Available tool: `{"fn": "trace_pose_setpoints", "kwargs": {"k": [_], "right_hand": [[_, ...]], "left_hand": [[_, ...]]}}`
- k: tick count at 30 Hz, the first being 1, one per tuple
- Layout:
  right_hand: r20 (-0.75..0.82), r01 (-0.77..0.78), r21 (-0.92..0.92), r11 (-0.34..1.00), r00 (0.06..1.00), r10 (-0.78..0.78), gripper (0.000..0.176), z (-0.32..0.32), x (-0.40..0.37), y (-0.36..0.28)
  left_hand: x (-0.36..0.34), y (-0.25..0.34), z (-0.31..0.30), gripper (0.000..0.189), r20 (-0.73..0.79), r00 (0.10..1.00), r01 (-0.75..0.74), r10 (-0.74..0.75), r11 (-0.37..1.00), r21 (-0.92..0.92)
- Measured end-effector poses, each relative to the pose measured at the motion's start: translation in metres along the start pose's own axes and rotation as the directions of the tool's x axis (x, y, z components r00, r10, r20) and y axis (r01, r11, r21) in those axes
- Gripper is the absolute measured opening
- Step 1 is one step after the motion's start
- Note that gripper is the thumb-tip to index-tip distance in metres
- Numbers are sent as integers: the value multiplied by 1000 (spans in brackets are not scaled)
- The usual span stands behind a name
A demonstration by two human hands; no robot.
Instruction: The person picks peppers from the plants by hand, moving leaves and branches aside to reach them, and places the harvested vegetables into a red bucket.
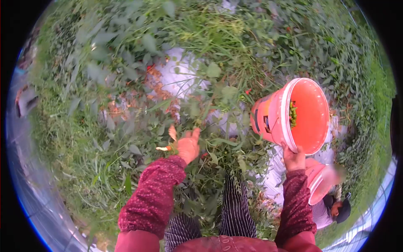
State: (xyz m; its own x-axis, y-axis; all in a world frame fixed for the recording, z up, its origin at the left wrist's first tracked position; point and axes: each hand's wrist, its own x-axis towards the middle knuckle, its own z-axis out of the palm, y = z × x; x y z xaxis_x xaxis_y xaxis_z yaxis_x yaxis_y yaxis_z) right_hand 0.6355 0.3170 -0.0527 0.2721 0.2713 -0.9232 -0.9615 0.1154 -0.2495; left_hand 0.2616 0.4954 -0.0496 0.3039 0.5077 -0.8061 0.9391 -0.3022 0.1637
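Note:
My right hand grips the lower rim of a pink-orange bucket, which is tilted with its mouth facing right. Small green pods or peppers lie inside the bucket. Among the leafy plants left of centre is my left hand, with at least one finger stretched toward the foliage. A small orange and whitish piece shows at its left side; whether the hand holds it is unclear.
Dense green plants surround both hands, with pale ground sheeting between them. A second pink bucket stands at the lower right, beside another person in a dark cap.

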Motion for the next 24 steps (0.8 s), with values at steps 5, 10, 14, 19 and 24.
{"fn": "trace_pose_setpoints", "kwargs": {"k": [5, 10, 14, 19, 24], "right_hand": [[60, 145, -346, 927, 989, -132, 34, 57, -80, 34], [258, 248, -500, 829, 957, -131, 30, 123, -137, 80], [334, 267, -539, 799, 938, -89, 28, 173, -129, 122], [382, 193, -590, 784, 922, 61, 30, 214, -38, 174], [214, 147, -707, 691, 977, 11, 29, 215, 46, 233]], "left_hand": [[-7, -16, 38, 72, 43, 993, -97, 107, 979, -182], [-16, -27, 78, 66, -73, 993, -120, 98, 877, -465], [-21, -28, 86, 61, -41, 994, -104, 98, 831, -547], [-27, -17, 90, 59, -152, 976, -217, 157, 762, -610], [-16, -2, 80, 52, -332, 939, -301, 85, 670, -679]]}}
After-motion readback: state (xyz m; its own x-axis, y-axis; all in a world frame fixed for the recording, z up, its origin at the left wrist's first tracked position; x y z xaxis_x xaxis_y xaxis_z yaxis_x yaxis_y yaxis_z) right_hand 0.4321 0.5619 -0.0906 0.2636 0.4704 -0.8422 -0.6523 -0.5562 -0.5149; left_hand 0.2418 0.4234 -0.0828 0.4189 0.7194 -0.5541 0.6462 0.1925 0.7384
